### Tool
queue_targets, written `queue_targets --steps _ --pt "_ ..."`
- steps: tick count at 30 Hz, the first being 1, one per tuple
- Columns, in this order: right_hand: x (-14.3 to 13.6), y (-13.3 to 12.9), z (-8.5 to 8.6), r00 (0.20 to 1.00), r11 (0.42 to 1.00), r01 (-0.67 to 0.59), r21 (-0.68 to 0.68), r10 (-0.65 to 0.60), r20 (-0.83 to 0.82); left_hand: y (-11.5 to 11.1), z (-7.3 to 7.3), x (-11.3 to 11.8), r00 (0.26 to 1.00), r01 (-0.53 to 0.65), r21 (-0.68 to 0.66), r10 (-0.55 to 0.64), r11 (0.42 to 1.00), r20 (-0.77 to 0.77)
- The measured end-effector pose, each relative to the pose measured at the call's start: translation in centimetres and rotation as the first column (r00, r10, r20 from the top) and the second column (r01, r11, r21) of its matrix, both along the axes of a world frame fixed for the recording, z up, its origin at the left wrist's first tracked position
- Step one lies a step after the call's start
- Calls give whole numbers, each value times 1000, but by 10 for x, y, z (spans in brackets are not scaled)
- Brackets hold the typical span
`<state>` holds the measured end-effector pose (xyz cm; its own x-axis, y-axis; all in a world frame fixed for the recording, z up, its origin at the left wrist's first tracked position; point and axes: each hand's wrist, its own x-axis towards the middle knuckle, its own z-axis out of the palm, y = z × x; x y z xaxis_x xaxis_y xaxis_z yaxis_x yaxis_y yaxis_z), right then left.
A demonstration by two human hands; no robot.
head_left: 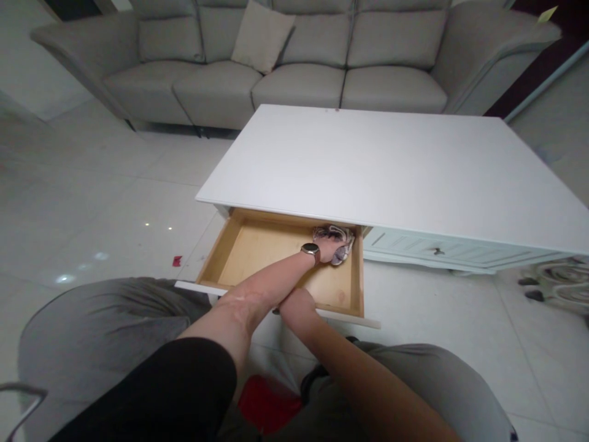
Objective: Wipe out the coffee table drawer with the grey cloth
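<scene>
My left hand [329, 249], with a round-faced watch [310, 248] on its wrist, presses a crumpled patterned cloth [341, 253] inside the pulled-out drawer [257, 242]. The cloth lies at the drawer's back right corner, and the fingers are closed around it. Below my left forearm, my right hand [298, 307] is closed over the top of the white drawer front [343, 318]. Its fingertips are partly hidden by the forearm and the drawer. A small dark handle [276, 311] shows just left of that hand. Pale bare wood lines the drawer.
The drawer belongs to a white coffee table [368, 159], which has a second, closed drawer [427, 248] on the right. Behind stands a grey sofa [391, 89] with a beige cushion [262, 37]. A red scrap [177, 261] lies on the tiled floor; a red object [267, 402] sits between my legs.
</scene>
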<state>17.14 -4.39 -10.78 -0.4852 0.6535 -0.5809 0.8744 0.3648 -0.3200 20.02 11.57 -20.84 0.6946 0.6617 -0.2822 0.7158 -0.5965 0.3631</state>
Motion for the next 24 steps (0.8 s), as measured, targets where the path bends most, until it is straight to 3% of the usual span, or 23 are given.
queue_targets --steps 4,9,16,19,22,24 --pt "2 -6 -2 999 999 10 48 -12 39 13 2 -45 999 -26 0 26 1000 -30" --pt "2 -7 -4 1000 997 -6 73 5 18 22 9 -120 978 -204 -33 202 978 -59" --pt "3 -6 -5 1000 998 -16 68 15 15 21 10 -235 863 -487 79 493 870 -111" --pt "3 -6 -2 1000 998 -13 66 12 18 16 20 -256 817 -563 31 562 826 -129" --pt "3 -6 1 1000 998 -20 62 19 21 12 37 -257 822 -570 -104 563 815 -89" --pt "2 -6 1 999 998 -31 62 30 16 12 50 -259 766 -640 -101 643 762 -4"
